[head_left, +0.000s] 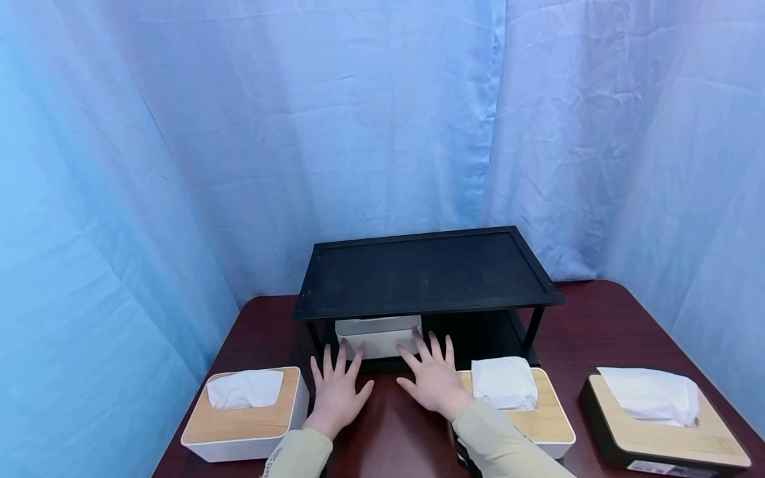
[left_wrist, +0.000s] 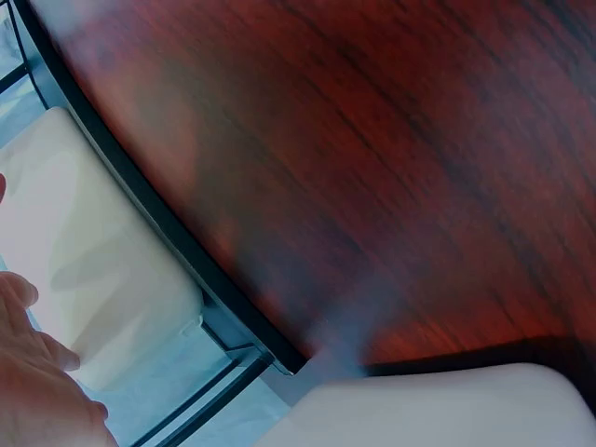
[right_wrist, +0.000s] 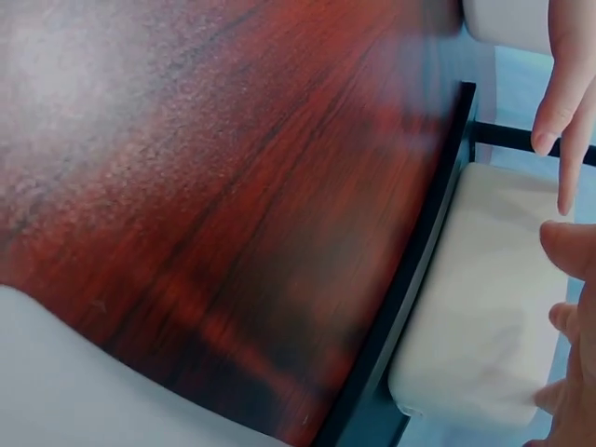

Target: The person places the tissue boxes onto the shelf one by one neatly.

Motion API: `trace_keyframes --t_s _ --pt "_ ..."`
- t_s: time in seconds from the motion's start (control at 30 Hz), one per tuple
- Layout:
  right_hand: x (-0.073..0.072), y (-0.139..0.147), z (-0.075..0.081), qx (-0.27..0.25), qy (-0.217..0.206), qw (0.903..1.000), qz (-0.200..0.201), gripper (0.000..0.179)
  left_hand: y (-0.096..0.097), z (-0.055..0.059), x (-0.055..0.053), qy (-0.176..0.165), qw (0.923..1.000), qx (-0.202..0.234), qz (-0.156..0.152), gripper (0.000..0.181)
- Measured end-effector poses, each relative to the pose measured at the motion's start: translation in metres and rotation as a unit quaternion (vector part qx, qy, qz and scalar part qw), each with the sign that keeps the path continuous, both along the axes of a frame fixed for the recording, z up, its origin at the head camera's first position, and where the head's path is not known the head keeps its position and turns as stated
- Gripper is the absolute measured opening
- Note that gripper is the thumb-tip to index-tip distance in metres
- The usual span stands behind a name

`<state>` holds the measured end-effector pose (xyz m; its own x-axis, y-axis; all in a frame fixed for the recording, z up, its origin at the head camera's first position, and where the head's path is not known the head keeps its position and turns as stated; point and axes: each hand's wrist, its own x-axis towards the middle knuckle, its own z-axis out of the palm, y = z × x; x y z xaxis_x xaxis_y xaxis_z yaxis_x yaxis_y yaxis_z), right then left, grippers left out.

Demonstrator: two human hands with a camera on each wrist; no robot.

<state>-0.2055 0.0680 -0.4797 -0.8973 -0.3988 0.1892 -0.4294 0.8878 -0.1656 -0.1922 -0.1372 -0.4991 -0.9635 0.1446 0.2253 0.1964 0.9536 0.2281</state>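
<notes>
A white box (head_left: 380, 342) sits on the lower level of a black two-tier rack (head_left: 424, 275), partly hidden by the upper board. My left hand (head_left: 336, 397) is before its left part, palm down with fingers spread. Toward its right part reaches my right hand (head_left: 436, 384), fingers likewise spread. Fingertips of both overlap the box's front in the head view; whether they touch it I cannot tell. In the left wrist view the box (left_wrist: 102, 251) lies beside the fingers. The right wrist view shows the same box (right_wrist: 484, 298), with fingers at its right edge.
A white tissue box (head_left: 251, 425) with a wooden lid stands left of my left hand. Another wooden-lidded tissue box (head_left: 546, 415) is partly behind my right arm. Farther right lies a dark-sided tissue box (head_left: 675, 438). Blue curtains (head_left: 388, 133) surround the dark red table (head_left: 382, 438).
</notes>
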Motion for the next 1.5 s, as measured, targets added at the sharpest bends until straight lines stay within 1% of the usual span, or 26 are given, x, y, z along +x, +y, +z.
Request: trace_keyframes --t_s 0.2,0.3,0.37,0.5,0.6,0.67,0.8,0.87,1.03,1.27,1.4,1.5 --pt "-0.002 0.003 -0.003 -0.024 0.006 0.9997 -0.005 0.054 0.0 0.002 0.004 -0.001 0.9999 0.009 -0.007 0.065" --pt "-0.001 0.005 -0.002 -0.033 0.006 0.9994 -0.007 0.055 0.0 0.004 0.006 0.002 0.9999 0.013 -0.009 0.065" --pt "0.001 0.007 0.0 -0.038 0.002 0.9992 -0.008 0.055 0.001 0.007 0.007 0.002 0.9997 0.02 -0.01 0.065" --pt "0.011 0.012 0.003 -0.042 -0.007 0.9991 -0.009 0.058 0.006 0.014 0.011 0.003 0.9995 0.03 -0.012 0.066" --pt "0.02 0.017 0.005 -0.058 -0.003 0.9983 -0.007 0.058 0.01 0.016 0.015 0.008 0.9993 0.033 -0.016 0.066" --pt "0.025 0.022 0.006 -0.075 0.005 0.9971 -0.007 0.058 0.015 0.015 0.018 0.013 0.999 0.036 -0.021 0.066" --pt "0.036 0.033 0.003 -0.107 0.019 0.994 -0.013 0.057 0.023 0.011 0.025 0.017 0.9976 0.057 -0.035 0.065" --pt "0.041 0.039 0.001 -0.118 0.016 0.9927 -0.016 0.058 0.027 0.008 0.029 0.016 0.997 0.065 -0.04 0.064" --pt "0.052 0.05 -0.005 -0.138 0.008 0.9902 -0.022 0.057 0.036 0.001 0.036 0.0 0.9954 0.083 -0.048 0.064" --pt "0.063 0.058 -0.009 -0.14 0.002 0.9896 -0.032 0.055 0.048 -0.006 0.044 -0.022 0.9926 0.101 -0.063 0.065" --pt "0.067 0.063 -0.008 -0.141 -0.011 0.9889 -0.044 0.055 0.057 -0.007 0.049 -0.03 0.9912 0.109 -0.068 0.065" --pt "0.071 0.069 -0.008 -0.142 -0.008 0.9886 -0.049 0.054 0.065 -0.007 0.051 -0.033 0.9901 0.114 -0.075 0.065"
